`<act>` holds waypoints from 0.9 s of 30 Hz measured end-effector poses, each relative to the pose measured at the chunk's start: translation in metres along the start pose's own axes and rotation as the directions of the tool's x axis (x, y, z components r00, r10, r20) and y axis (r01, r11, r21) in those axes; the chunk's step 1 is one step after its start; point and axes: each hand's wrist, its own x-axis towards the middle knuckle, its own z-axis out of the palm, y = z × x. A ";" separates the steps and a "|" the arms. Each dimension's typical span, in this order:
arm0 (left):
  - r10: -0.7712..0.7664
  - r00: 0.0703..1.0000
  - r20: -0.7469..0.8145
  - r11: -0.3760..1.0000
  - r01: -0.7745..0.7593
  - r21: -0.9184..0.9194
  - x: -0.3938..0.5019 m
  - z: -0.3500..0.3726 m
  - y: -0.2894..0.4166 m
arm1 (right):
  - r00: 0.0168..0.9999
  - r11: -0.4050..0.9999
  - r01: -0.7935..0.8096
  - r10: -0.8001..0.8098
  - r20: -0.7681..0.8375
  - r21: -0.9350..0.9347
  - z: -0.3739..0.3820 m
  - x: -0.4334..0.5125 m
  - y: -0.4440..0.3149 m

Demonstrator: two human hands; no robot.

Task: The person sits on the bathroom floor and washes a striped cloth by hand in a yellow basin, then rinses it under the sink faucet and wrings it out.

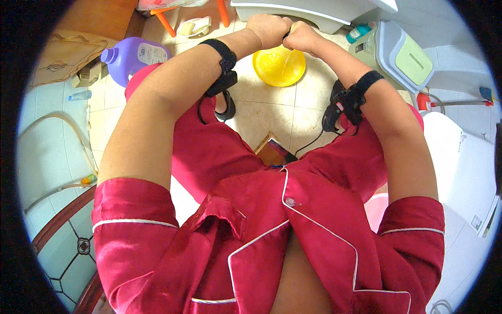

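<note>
Both arms reach forward, and my fists meet over a yellow basin [279, 67] on the tiled floor. My left hand [268, 30] and my right hand [302, 39] are closed tightly on a small dark wet item [286, 35], probably a piece of cloth. Only a bit of it shows between the fists. Thin streaks of water fall from beneath the hands into the basin, which has liquid in it. Black straps [219, 66] with small devices are wrapped around both forearms.
To the left lies a purple jug [137, 59]; beyond it a white dish [195, 27] with soap sits near an orange-legged stool [166, 23]. A lidded bin [408, 59] and a teal bottle [359, 33] are at right. A wooden box-like object [270, 151] lies between my legs.
</note>
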 end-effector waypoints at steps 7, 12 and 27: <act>-0.006 0.994 -0.113 1.000 0.003 -0.026 0.013 -0.004 -0.008 | 0.984 0.996 0.004 -0.020 -0.179 -0.091 -0.014 0.008 -0.002; -0.165 0.985 0.041 0.786 0.157 -0.598 0.027 -0.009 -0.023 | 0.549 0.645 0.272 -0.714 -0.435 -0.715 -0.044 -0.016 -0.020; 0.444 0.610 0.656 0.018 0.726 -0.687 0.039 -0.033 -0.043 | 0.671 0.657 0.464 -0.699 -0.248 -0.593 -0.083 -0.019 -0.032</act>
